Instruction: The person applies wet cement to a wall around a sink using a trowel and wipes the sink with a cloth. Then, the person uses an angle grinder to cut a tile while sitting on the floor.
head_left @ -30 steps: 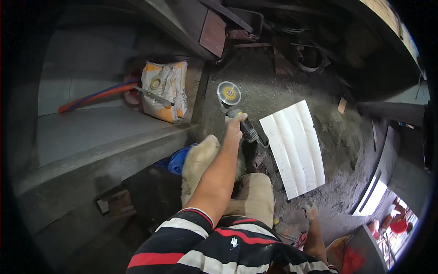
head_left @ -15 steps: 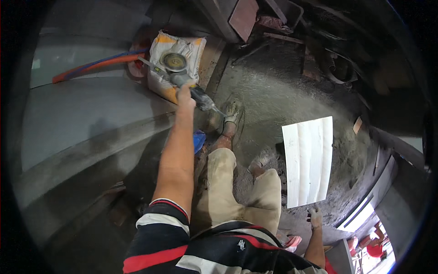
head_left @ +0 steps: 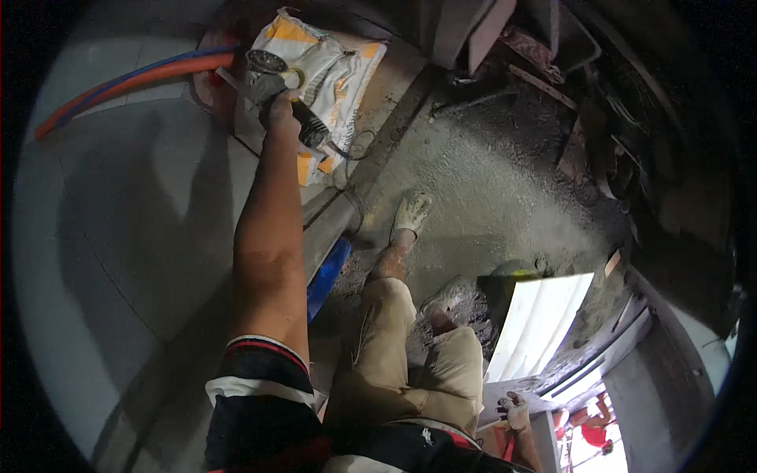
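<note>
My left arm reaches far forward, and my left hand is wrapped round an angle grinder. The grinder's round disc points away from me, over the left part of a white and orange sack. Whether the tool rests on the sack or hangs just above it, I cannot tell. My right hand is low on the right, dusty, with its fingers apart and nothing in them. Just beyond it stands a white ribbed panel, apart from the fingers.
An orange hose and a blue one lie on the pale ledge at left. A blue object is beside my left leg. Wet grey floor spreads ahead, with boards and scrap at far right. People are outside, lower right.
My left hand has carried the grinder farther left and forward over the sack. My view has shifted, so the panel and my right hand appear lower.
</note>
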A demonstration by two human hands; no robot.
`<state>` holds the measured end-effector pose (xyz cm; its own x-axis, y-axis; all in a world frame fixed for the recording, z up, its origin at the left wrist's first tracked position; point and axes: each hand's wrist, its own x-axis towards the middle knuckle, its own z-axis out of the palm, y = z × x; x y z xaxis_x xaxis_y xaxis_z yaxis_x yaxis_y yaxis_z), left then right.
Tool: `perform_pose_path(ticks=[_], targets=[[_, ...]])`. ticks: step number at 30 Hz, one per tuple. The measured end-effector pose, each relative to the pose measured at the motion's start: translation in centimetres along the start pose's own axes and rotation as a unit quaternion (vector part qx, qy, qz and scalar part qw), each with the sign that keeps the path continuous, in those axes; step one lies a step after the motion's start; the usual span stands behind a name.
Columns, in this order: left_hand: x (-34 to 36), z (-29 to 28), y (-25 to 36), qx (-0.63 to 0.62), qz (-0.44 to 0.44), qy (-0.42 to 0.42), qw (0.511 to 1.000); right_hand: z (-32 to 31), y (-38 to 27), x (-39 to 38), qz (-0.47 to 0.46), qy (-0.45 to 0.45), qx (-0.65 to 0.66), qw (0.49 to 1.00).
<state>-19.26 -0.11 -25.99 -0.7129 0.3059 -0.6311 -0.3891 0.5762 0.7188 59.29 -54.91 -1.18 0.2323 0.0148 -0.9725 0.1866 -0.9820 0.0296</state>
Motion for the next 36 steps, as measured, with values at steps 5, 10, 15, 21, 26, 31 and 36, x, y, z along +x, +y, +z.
perform_pose_path(ticks=[5, 10, 15, 21, 26, 31, 36], targets=[[6.4, 2.0, 0.9, -0.047, 0.18, 0.074, 0.98, 1.7, -8.3, -0.2, 0.018, 0.022, 0.017, 0.999], [12.2, 1.1, 1.2, -0.046, 0.194, 0.078, 0.977, 2.9, -14.0, 0.2, 0.026, 0.049, 0.043, 0.998], [15.1, -0.5, -0.2, 0.06, 0.275, 0.116, 0.952, 3.3, -13.3, 1.9, 0.015, 0.034, 0.039, 0.999], [13.5, 0.2, 0.8, 0.295, 0.173, 0.172, 0.924, 5.6, -15.3, 1.8, 0.005, 0.018, 0.007, 1.0], [14.4, -0.6, 1.0, 0.574, 0.165, 0.155, 0.787, 7.3, -17.3, 2.1, 0.023, 0.0, 0.028, 0.999], [15.4, 0.8, -0.6, 0.671, 0.231, 0.099, 0.697, 7.8, -16.1, 2.1, -0.007, 0.006, 0.067, 0.998], [15.2, 0.7, -1.6, 0.635, 0.187, 0.032, 0.749, 7.7, -15.7, 2.4, 0.006, 0.02, 0.073, 0.997]])
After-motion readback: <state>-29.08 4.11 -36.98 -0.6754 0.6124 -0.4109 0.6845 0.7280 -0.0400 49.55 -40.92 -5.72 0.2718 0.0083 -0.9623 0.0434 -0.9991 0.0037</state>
